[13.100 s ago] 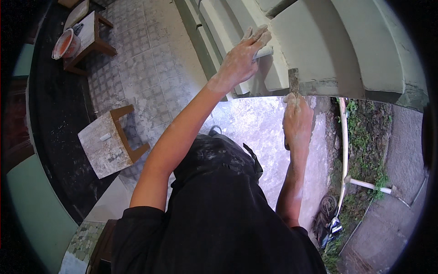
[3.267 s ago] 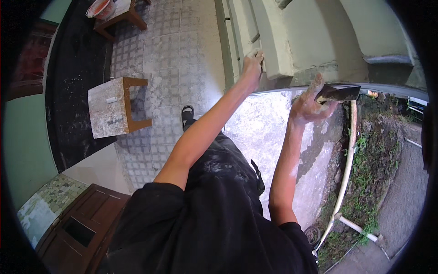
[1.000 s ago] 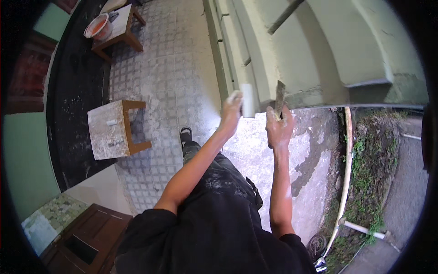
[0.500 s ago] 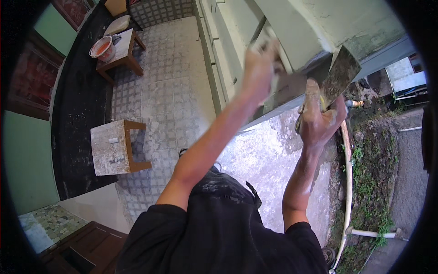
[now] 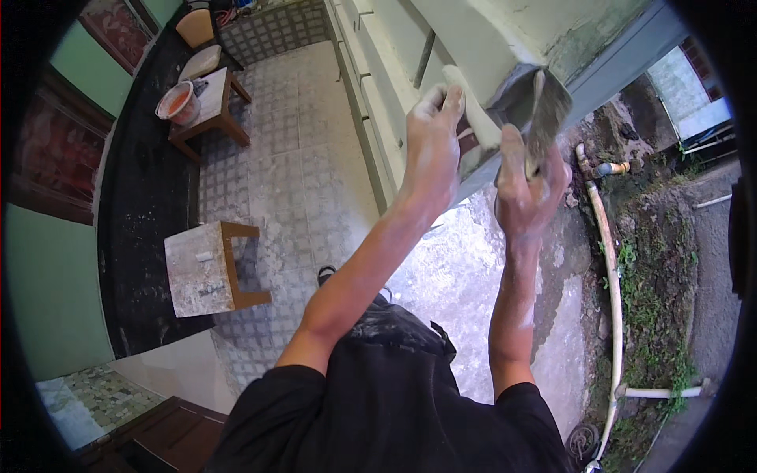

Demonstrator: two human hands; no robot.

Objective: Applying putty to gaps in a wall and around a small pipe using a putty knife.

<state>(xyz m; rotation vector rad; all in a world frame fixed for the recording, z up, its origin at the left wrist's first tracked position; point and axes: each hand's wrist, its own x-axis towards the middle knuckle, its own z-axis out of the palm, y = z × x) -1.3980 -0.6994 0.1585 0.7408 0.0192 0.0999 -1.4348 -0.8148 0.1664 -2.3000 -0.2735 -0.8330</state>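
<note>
My left hand [image 5: 434, 138], dusted with white, is closed on a pale bar-shaped tool [image 5: 481, 118] with a rounded edge. Whatever lies under that bar is mostly hidden by the fingers. In my right hand [image 5: 532, 189] is a putty knife [image 5: 550, 110], its wide, smeared metal blade pointing up and away from me. The two tools are close together, just in front of the end of a pale green wall ledge [image 5: 505, 31]. A grey, wet-looking patch [image 5: 514, 88] shows on the ledge's corner beside the blade.
To the left stand two small wooden tables, one [image 5: 197, 268] with a smeared top, the other [image 5: 209, 102] bearing a bucket [image 5: 179, 102] with orange inside. A chair [image 5: 195, 28] is behind them. Right of the ledge, a white pipe [image 5: 609, 292] runs along a planted, lower strip.
My left hand has slowed from a blur and moved slightly left and down. The right hand has shifted left, bringing the putty knife nearer the other tool. The view has tilted a little.
</note>
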